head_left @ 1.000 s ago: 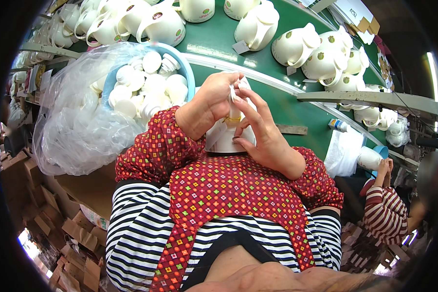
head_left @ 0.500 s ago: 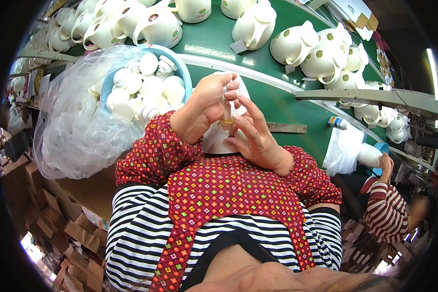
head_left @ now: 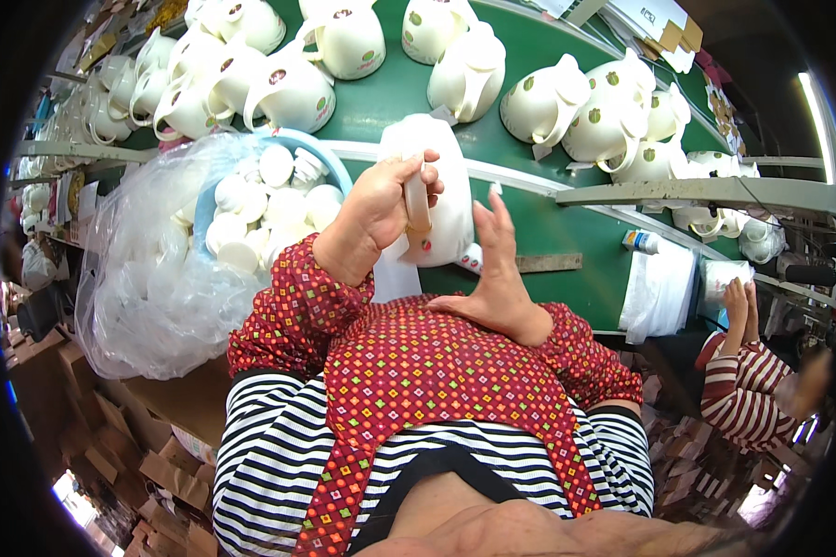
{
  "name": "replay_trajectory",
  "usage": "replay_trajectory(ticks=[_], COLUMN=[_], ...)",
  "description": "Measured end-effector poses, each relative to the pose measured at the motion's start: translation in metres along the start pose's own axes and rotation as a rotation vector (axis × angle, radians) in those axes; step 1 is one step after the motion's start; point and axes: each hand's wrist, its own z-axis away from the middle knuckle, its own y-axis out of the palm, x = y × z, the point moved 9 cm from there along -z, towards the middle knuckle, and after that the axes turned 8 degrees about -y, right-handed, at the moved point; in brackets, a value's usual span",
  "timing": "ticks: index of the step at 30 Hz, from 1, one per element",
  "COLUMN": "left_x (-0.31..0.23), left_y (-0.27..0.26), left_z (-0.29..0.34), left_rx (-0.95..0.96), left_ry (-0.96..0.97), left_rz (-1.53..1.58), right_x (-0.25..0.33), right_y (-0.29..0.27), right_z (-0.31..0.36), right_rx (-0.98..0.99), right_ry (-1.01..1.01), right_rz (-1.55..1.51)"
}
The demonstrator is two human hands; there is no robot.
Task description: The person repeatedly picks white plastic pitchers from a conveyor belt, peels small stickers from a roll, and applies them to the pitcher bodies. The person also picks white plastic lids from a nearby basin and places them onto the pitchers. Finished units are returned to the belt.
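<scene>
My left hand (head_left: pixel 367 209) is closed round the handle of a white pitcher (head_left: pixel 441 186), which is raised over the near edge of the green table. A small red mark shows near the lower end of the handle. Just right of the pitcher, my right hand (head_left: pixel 502 288) has its fingers stretched out and apart, holding nothing I can make out. A tiny white patch (head_left: pixel 495 187) shows at one of its fingertips. Between pitcher and right palm is a small white piece with red dots (head_left: pixel 471 257), partly hidden.
A blue tub (head_left: pixel 334 153) of white lids (head_left: pixel 251 204), wrapped in clear plastic (head_left: pixel 149 278), stands at the left. White pitchers (head_left: pixel 293 88) line the green table's far side. A flat bar (head_left: pixel 548 263), white plastic bags (head_left: pixel 658 292) and a co-worker (head_left: pixel 743 381) are at the right.
The pitcher has been raised and turned, so its side and handle now show. My right hand has drawn away from the handle and opened; my left hand keeps its hold.
</scene>
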Motion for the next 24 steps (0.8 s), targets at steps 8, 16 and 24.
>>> replay_trajectory(ticks=[8, 16, 24], left_x=[-0.067, -0.129, -0.243], left_y=[-0.094, -0.113, 0.053], left_z=[-0.110, -0.081, -0.192], left_rx=[-0.357, -1.088, -0.755], left_ry=[0.559, 0.935, 1.175], left_rz=[-0.467, -0.993, -1.723], right_x=[-0.037, -0.071, -0.080], right_y=[-0.027, -0.027, -0.048], right_z=[-0.004, -0.021, -0.049], right_rx=[-0.157, -0.149, -0.282], right_ry=[0.096, 0.172, 0.260], right_rz=[-0.077, -0.160, -0.209])
